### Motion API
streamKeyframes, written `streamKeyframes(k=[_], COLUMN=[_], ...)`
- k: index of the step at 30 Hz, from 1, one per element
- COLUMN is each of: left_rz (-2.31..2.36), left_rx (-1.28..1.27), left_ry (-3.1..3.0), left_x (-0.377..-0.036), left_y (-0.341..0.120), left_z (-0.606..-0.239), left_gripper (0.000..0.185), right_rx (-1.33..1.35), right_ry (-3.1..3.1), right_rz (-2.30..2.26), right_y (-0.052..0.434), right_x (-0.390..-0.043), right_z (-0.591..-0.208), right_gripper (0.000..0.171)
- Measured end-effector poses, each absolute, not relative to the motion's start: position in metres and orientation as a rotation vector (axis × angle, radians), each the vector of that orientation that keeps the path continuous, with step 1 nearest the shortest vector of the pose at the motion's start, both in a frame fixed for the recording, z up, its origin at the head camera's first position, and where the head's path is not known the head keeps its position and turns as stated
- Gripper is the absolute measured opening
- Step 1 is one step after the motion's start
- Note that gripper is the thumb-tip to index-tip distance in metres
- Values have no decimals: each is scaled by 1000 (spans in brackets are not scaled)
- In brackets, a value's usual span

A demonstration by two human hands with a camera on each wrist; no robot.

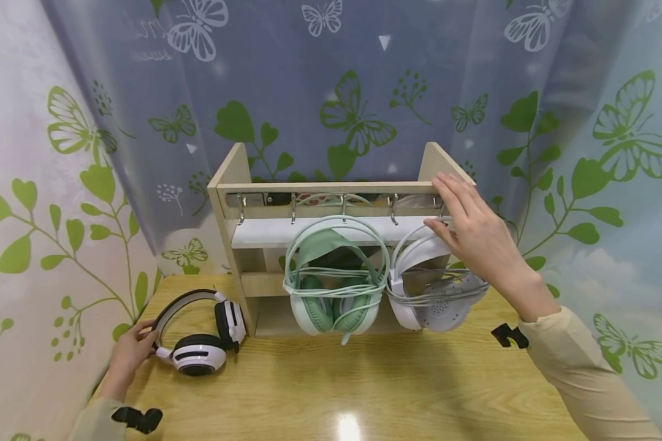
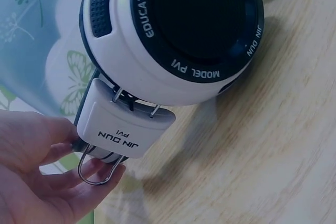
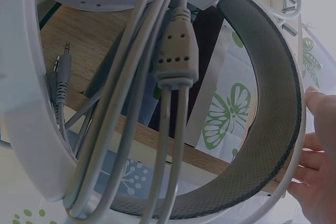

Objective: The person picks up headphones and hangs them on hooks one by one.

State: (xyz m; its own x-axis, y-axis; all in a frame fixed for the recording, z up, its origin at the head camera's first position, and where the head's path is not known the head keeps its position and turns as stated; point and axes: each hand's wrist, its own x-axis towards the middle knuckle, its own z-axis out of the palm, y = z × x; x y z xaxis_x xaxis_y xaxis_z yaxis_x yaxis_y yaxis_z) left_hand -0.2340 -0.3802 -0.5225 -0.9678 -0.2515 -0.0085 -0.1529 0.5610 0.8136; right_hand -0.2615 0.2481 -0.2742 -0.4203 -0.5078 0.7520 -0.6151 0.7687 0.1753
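Observation:
My left hand (image 1: 128, 352) grips one side of the headband of the black-and-white headphones (image 1: 200, 355) at the left end of the table. In the left wrist view its fingers reach behind the white slider piece (image 2: 121, 124), beside a bent metal wire loop. My right hand (image 1: 477, 229) is at the rack's upper right corner, fingers extended along the front board and thumb close to the headband of the white-and-grey headphones (image 1: 447, 309). These hang from the right end of the hook row, their grey cable (image 3: 134, 77) bundled across the band.
Mint-green headphones (image 1: 315, 309) with a wound cable hang at the middle of the wooden rack (image 1: 228, 174). Bare metal hooks (image 1: 240, 211) line its left part. The rack stands on a wood-grain table (image 1: 287, 386), with butterfly-patterned curtains (image 1: 287, 67) behind and at both sides.

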Motion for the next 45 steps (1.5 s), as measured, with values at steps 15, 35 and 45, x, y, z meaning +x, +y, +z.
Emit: streamKeyframes(k=[15,35,45], left_rz=[-1699,-2584,-2467], left_rx=[553,538,518], left_ry=[-2531,-1977,-1988], left_x=[-230,-219,-217], left_y=[-380,-387,-382], left_z=[-520,-521,-516], left_gripper=[64,33,20], right_rx=[837,835,838], right_ry=[-2107,-2113,-2110], right_rz=[173,178,183], right_y=[248,248,247], right_x=[-261,-261,-262], right_z=[-274,-273,-274], right_gripper=[72,72,72])
